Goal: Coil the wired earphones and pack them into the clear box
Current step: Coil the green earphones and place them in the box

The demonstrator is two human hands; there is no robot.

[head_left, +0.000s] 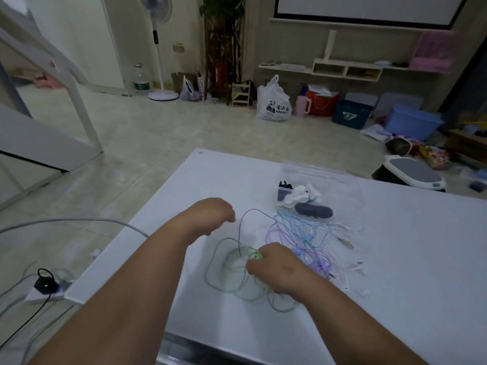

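Observation:
Green wired earphones (232,275) lie in loose loops on the white table (395,272). My right hand (274,267) pinches the green cable at a small green piece near its top. My left hand (213,214) hovers to the upper left with fingers curled downward; whether it holds a cable is hidden. A tangle of purple earphones (274,233) and blue earphones (305,227) lies to the right, with a white cable (342,230) beyond. I cannot make out a clear box.
A clear zip bag (316,180) with black and white small items lies at the table's far side. A dark oval object (313,209) rests beside it. Small white parts (359,267) lie at right. A power strip (50,288) and cables are on the floor to the left.

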